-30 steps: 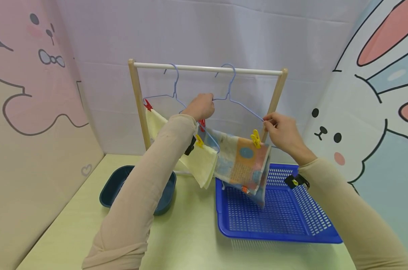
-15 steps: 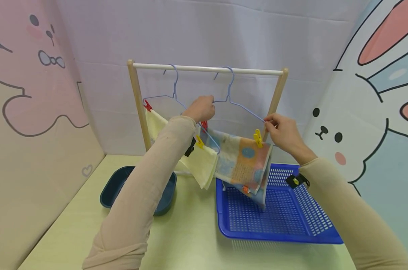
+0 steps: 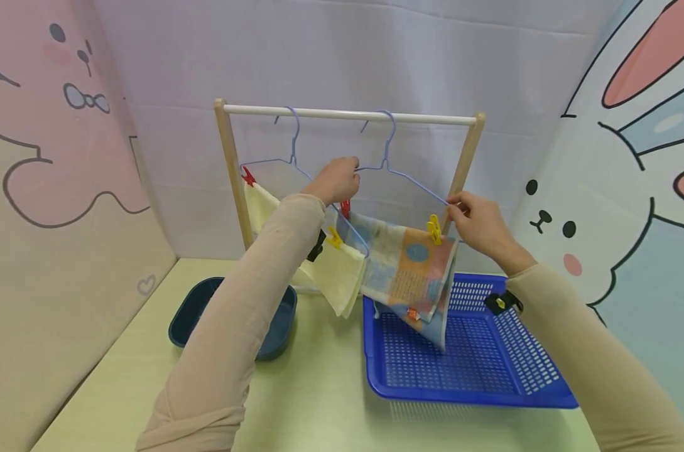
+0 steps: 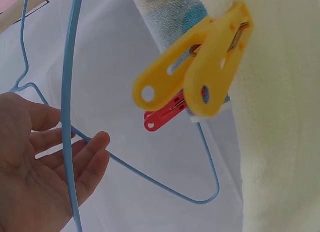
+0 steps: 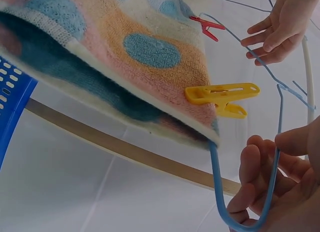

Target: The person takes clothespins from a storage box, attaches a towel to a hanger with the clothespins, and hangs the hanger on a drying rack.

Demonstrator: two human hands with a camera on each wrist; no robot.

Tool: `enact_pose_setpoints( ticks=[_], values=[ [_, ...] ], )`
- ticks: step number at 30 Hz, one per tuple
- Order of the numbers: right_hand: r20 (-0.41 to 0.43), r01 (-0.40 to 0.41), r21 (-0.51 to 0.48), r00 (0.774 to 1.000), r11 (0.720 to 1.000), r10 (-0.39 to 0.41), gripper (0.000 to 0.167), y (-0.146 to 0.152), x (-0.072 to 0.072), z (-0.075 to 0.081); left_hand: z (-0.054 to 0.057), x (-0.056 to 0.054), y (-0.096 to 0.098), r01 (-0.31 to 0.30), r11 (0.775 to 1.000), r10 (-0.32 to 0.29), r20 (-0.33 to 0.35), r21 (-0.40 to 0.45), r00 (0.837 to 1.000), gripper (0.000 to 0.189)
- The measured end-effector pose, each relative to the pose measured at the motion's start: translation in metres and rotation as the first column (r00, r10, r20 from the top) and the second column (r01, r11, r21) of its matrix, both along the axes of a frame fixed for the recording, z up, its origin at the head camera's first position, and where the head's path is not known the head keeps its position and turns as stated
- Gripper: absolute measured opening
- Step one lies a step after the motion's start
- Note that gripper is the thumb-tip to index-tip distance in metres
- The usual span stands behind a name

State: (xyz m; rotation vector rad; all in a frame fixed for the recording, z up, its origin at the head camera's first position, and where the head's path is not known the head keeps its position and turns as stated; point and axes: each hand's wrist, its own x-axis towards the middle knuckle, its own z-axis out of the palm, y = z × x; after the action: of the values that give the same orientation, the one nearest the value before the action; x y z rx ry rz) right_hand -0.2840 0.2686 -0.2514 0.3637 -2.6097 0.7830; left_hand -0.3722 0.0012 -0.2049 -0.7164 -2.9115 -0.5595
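Observation:
My left hand (image 3: 336, 181) holds the left shoulder of a blue wire hanger (image 3: 414, 180), its fingers loosely bent at the wire. At the other end, my right hand (image 3: 477, 223) pinches the hanger's corner between thumb and fingers, as the right wrist view shows close up. The hanger's hook overlaps the white rod (image 3: 432, 119) of a small drying rack. A patterned towel (image 3: 395, 263) drapes over its lower bar, with a yellow clothespin (image 5: 222, 97) at the right and a red clothespin (image 4: 167, 113) at the left.
To the left, another hanger (image 3: 294, 135) hangs on the rod with a pale yellow towel (image 3: 336, 276), pinned by a yellow clothespin (image 4: 197, 62) and a red one. A blue basket (image 3: 466, 397) stands below at the right, and a dark green basin (image 3: 178, 329) is partly behind my left arm.
The hanger's hook has come down slightly onto the rod. My right hand has shifted a little to the right, and the patterned towel with it; my left hand stays nearly in place.

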Motion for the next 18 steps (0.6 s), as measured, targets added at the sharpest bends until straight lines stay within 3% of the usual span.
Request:
enact_pose_setpoints(
  ticks=[5, 11, 18],
  values=[
    [-0.002, -0.004, -0.010, 1.000, 1.000, 0.004, 0.030, -0.001, 0.003, 0.000, 0.002, 0.001, -0.001, -0.004, 1.000, 0.004, 0.005, 0.000, 1.000, 0.042],
    [0.027, -0.007, -0.026, 1.000, 1.000, 0.008, 0.031, 0.000, 0.009, 0.000, 0.005, 0.005, -0.007, 0.005, 1.000, -0.004, -0.038, 0.021, 0.999, 0.042],
    [0.033, -0.034, -0.019, 0.999, 0.999, 0.035, 0.033, 0.007, 0.017, -0.001, 0.007, 0.017, -0.019, 0.038, 0.989, -0.028, -0.071, 0.145, 0.997, 0.038]
  ],
)
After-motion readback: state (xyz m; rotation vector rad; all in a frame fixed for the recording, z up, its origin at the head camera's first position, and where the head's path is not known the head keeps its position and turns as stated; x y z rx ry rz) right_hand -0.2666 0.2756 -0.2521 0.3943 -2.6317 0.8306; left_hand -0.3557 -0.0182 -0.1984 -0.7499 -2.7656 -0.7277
